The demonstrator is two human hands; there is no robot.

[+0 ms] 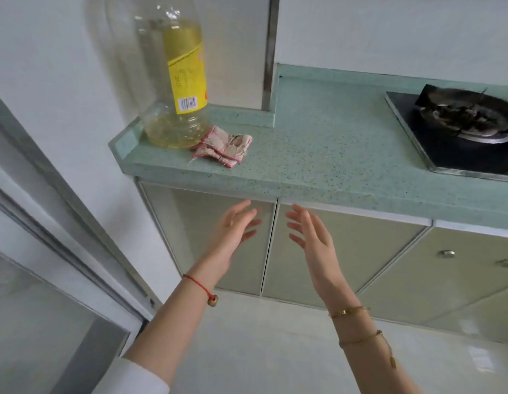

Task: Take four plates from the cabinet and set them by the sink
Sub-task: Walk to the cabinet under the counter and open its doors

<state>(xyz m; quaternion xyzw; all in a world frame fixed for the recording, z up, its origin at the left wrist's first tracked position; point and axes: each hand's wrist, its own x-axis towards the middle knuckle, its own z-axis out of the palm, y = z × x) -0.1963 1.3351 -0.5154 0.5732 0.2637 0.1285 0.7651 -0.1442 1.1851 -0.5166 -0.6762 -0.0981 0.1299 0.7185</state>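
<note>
Below the green speckled countertop point(326, 155) is a cabinet with pale doors, all closed. My left hand point(232, 228) is held out in front of the left cabinet door point(195, 228), fingers apart, holding nothing. My right hand point(309, 231) is held out in front of the adjoining door point(360, 245), also empty with fingers spread. The two palms face each other across the seam between these doors. No plates and no sink are in view.
A large bottle of yellow oil point(176, 81) stands at the counter's left end beside a folded cloth point(224, 146). A black gas hob point(457, 132) holds a dark pan at the right. Further right, doors carry round metal knobs point(446, 253). A sliding door frame point(62, 223) runs along the left.
</note>
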